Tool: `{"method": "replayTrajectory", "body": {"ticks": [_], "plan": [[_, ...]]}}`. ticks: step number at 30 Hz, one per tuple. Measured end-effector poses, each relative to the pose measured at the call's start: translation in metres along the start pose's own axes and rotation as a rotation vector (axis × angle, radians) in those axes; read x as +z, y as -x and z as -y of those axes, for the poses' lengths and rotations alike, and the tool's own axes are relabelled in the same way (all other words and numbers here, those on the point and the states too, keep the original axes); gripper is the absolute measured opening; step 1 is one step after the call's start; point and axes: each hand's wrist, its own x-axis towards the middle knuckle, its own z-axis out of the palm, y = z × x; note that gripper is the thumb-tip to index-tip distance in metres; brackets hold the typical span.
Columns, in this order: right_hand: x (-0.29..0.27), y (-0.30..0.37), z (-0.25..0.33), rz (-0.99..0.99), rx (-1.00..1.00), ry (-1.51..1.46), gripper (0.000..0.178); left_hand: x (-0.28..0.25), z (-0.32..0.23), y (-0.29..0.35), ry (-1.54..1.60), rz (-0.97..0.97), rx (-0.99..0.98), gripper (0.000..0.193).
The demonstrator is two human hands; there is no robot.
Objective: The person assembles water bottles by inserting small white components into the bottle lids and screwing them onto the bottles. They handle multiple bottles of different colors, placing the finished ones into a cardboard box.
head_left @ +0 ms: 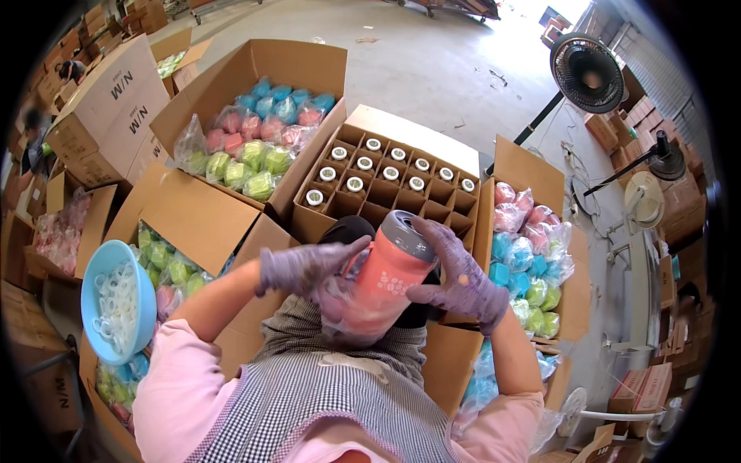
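In front of my lap is a coral-pink mug (392, 272) with a dark grey lid (408, 234), tilted with its top away from me. A clear plastic bag (349, 315) covers its lower part. My left hand (307, 270), in a purplish-grey glove, holds the mug's left side by the handle and the bag. The glove hides part of the handle. On the other side, my right hand (469, 279), gloved alike, spans the mug between thumb and fingers, with its fingertips close to the lid.
Just beyond stands a divided carton (347, 123) with several white-topped items in its cells. Open cartons of bagged blue, pink and green pieces (266, 116) flank it. A light blue basin (87, 297) of translucent rings sits left. A black fan (587, 73) stands far right.
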Motion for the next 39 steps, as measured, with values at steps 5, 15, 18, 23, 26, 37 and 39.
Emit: {"method": "replayTrajectory", "body": {"ticks": [5, 15, 18, 23, 26, 37, 39], "plan": [[0.002, -0.009, -0.011, 0.002, -0.205, 0.077, 0.102, -0.013, 0.027, 0.009, -0.268, -0.311, 0.178, 0.038], [0.038, -0.046, -0.001, -0.597, -0.334, 0.114, 0.039, -0.049, -0.039, -0.052, 0.322, -0.588, 0.054, 0.029], [0.033, -0.034, -0.011, -0.701, -0.305, -0.076, 0.017, -0.075, -0.019, -0.049, 0.549, -0.542, 0.415, 0.031], [0.049, -0.008, -0.012, -0.857, -0.114, -0.083, 0.009, -0.027, 0.029, 0.012, 0.065, -0.392, -0.125, 0.036], [0.053, -0.019, -0.017, -1.026, -0.072, -0.206, 0.015, 0.062, 0.014, 0.035, 0.327, -0.321, -0.313, 0.046], [0.006, 0.029, -0.125, -1.454, 0.014, -0.791, 0.019, 0.02, -0.005, -0.113, -0.196, -0.655, -0.197, 0.025], [0.004, 0.05, -0.188, -1.443, 0.177, -0.679, 0.021, -0.008, 0.004, -0.18, -0.495, -0.54, -0.011, 0.025]]}}
